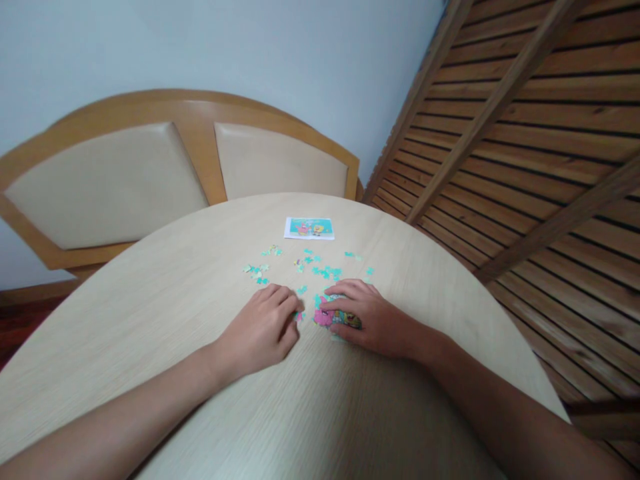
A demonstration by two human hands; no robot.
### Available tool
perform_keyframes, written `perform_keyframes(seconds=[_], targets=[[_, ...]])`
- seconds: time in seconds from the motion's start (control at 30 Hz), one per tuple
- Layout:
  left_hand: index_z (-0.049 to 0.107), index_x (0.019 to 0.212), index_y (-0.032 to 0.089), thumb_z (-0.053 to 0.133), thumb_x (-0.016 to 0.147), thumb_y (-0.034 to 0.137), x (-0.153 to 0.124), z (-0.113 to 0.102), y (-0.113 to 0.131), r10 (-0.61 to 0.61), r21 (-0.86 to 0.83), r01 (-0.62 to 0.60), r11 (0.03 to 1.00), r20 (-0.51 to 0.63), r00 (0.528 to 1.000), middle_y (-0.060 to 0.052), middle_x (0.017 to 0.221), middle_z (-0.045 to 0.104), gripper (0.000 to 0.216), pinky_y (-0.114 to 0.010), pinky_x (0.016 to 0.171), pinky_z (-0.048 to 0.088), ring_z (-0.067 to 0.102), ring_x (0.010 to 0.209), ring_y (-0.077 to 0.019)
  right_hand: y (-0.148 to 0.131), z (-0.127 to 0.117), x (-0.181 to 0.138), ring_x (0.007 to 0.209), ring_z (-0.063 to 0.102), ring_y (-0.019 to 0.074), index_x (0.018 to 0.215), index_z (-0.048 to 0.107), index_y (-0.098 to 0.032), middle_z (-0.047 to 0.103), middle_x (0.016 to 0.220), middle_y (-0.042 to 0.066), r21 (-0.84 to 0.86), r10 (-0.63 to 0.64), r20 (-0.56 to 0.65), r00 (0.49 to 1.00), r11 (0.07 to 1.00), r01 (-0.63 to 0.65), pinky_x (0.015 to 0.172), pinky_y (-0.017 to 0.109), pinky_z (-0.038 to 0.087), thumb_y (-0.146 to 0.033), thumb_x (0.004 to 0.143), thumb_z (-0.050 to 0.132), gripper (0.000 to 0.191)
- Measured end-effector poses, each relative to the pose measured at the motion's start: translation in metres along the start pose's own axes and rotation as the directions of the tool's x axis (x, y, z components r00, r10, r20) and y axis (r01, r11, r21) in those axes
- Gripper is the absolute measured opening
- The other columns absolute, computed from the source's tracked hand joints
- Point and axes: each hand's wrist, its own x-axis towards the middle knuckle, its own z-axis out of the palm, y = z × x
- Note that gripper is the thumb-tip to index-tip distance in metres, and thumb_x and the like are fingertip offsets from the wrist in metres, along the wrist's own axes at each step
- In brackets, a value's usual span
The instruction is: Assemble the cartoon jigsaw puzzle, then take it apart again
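My left hand (265,327) is closed, its curled fingers at a small pink and teal jigsaw piece (300,316) that shows at the fingertips. To its right lies a joined section of jigsaw puzzle (324,317) with a pink figure and yellow and brown parts. My right hand (373,317) rests over that section with its fingers spread, covering part of it. A narrow gap separates the piece from the joined section. Just beyond the hands is a loose teal piece (301,290).
Several loose teal jigsaw pieces (327,272) lie beyond my hands, with more pieces (257,272) to the left. A printed reference picture (311,229) lies at the far side of the round wooden table (200,280). Behind stands a padded bench back (280,157); slatted wood (525,133) is at right.
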Motion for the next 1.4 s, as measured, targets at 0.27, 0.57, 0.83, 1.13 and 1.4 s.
perform_keyframes(seconds=[0.27, 0.57, 0.83, 1.13, 1.4], targets=[[0.064, 0.115, 0.021, 0.047, 0.091, 0.014, 0.001, -0.008, -0.009, 0.075, -0.039, -0.072, 0.997, 0.084, 0.994, -0.009, 0.105, 0.064, 0.030, -0.044, 0.094, 0.046, 0.057, 0.104, -0.0263, -0.001, -0.002, 0.000, 0.129, 0.049, 0.0291, 0.124, 0.068, -0.026, 0.062, 0.133, 0.010, -0.007, 0.009, 0.013, 1.000, 1.000, -0.009, 0.108, 0.051, 0.037, -0.042, 0.096, 0.059, 0.033], [0.057, 0.102, 0.019, 0.049, 0.095, 0.019, 0.001, -0.006, -0.015, 0.041, -0.080, -0.032, 0.996, 0.112, 0.993, -0.009, 0.103, 0.061, 0.011, -0.042, 0.093, 0.044, 0.055, 0.102, -0.0255, 0.000, -0.001, 0.000, 0.128, 0.050, 0.0290, 0.122, 0.068, -0.026, 0.062, 0.133, 0.010, -0.002, 0.005, 0.010, 1.000, 1.000, -0.005, 0.107, 0.050, 0.038, -0.042, 0.096, 0.059, 0.032], [0.055, 0.101, 0.020, 0.055, 0.094, 0.020, 0.002, 0.005, -0.014, -0.038, -0.206, 0.037, 0.978, -0.003, 0.999, -0.007, 0.100, 0.063, 0.008, -0.041, 0.090, 0.046, 0.055, 0.101, -0.0249, 0.003, 0.002, 0.000, 0.127, 0.050, 0.0303, 0.123, 0.068, -0.024, 0.062, 0.132, 0.012, 0.001, -0.016, 0.004, 1.000, 1.000, 0.016, 0.106, 0.052, 0.038, -0.043, 0.097, 0.058, 0.034], [0.062, 0.101, 0.022, 0.061, 0.096, 0.026, 0.002, 0.015, -0.016, -0.075, -0.255, 0.058, 0.965, -0.061, 0.995, -0.004, 0.098, 0.068, 0.007, -0.040, 0.089, 0.046, 0.057, 0.098, -0.0233, -0.002, 0.003, 0.002, 0.126, 0.051, 0.0291, 0.124, 0.068, -0.025, 0.061, 0.133, 0.012, 0.024, -0.037, 0.009, 0.999, 0.999, 0.037, 0.107, 0.051, 0.037, -0.039, 0.095, 0.061, 0.032], [0.064, 0.103, 0.022, 0.063, 0.095, 0.027, 0.003, 0.013, -0.014, -0.051, -0.260, 0.033, 0.965, -0.062, 0.997, -0.004, 0.099, 0.068, 0.009, -0.039, 0.090, 0.046, 0.058, 0.100, -0.0233, -0.004, 0.005, 0.001, 0.125, 0.052, 0.0282, 0.124, 0.068, -0.025, 0.062, 0.132, 0.012, 0.041, -0.075, -0.003, 0.997, 0.996, 0.075, 0.107, 0.050, 0.038, -0.038, 0.095, 0.061, 0.033]])
